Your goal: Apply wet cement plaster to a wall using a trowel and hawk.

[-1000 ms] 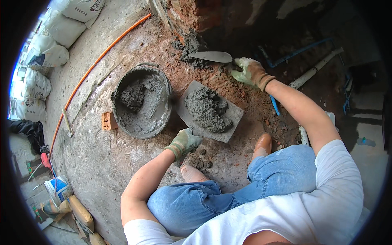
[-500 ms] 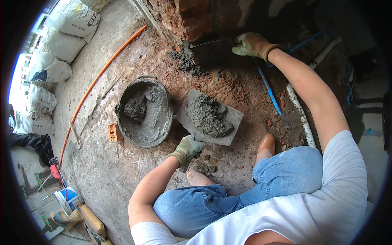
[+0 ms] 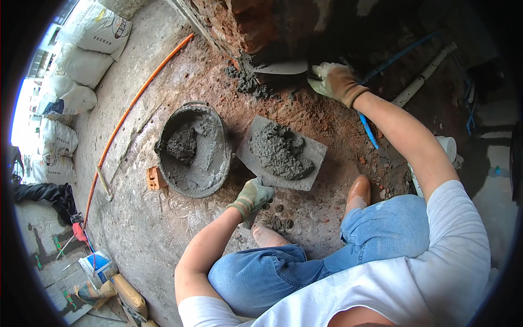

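Note:
My left hand (image 3: 252, 197), in a green-grey work glove, is closed round the handle under a flat grey plasterer's hawk (image 3: 314, 170). A heap of wet mortar (image 3: 277, 151) lies on the hawk. Farther off and to the right, my gloved right hand (image 3: 336, 83) grips a trowel. Its pale blade (image 3: 283, 68) points left, close to the foot of the brick wall (image 3: 256, 27). Clumps of mortar (image 3: 248, 82) cling along that wall's base, beside the blade tip. The trowel's handle is mostly hidden in my glove.
Left of the hawk stands a black bucket (image 3: 225, 163) part-filled with mortar, with a brick piece (image 3: 155, 178) beside it. An orange pipe (image 3: 131, 111) crosses the floor. White sacks (image 3: 81, 65) line the far left. Blue and white pipes (image 3: 422, 76) lie at right.
My right hand has come a little nearer to me, and the trowel blade has turned from nearly edge-on to showing its face. The left hand and hawk have hardly shifted.

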The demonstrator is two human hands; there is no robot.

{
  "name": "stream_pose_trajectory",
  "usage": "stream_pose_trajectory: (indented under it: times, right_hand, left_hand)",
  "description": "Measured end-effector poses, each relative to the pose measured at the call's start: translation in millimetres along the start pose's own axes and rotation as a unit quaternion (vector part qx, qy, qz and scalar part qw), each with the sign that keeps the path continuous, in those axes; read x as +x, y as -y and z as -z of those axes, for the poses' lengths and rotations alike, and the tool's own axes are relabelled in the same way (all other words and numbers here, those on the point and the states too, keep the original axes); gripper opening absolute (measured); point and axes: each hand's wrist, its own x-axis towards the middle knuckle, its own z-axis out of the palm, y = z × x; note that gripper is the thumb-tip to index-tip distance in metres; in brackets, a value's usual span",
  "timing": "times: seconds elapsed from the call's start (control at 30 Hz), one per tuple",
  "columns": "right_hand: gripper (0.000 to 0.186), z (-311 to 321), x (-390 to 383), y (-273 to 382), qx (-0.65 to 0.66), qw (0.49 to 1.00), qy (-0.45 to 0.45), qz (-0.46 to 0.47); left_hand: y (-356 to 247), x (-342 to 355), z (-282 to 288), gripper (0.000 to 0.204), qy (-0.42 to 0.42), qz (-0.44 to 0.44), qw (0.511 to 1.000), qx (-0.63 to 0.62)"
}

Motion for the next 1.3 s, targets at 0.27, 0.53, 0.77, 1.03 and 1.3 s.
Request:
stream_pose_trajectory:
  times: [0.27,0.53,0.77,1.03,1.3]
  right_hand:
    - [0.042,64.5,56.9,10.7,0.079,0.975,0.18,-0.101]
    - [0.047,3.1,13.9,-26.3,-0.002,0.993,0.113,-0.017]
    - [0.047,-10.0,37.0,-33.3,-0.006,0.968,0.233,-0.094]
    - [0.045,40.2,57.6,-46.8,0.062,0.972,0.206,-0.091]
    - [0.039,72.0,65.2,-58.1,0.034,0.973,0.207,-0.1]
  left_hand:
    - [1.9,-0.6,-1.1,0.015,-0.014,-0.004,1.0,-0.016]
    - [4.2,2.1,-0.5,0.024,-0.014,0.005,1.0,0.008]
    - [3.9,-0.8,-2.9,0.019,-0.01,0.008,1.0,-0.028]
    - [-0.7,3.7,-4.5,0.02,-0.015,-0.006,1.0,-0.021]
    - [-4.9,11.2,-5.4,0.018,-0.014,-0.019,0.999,-0.049]
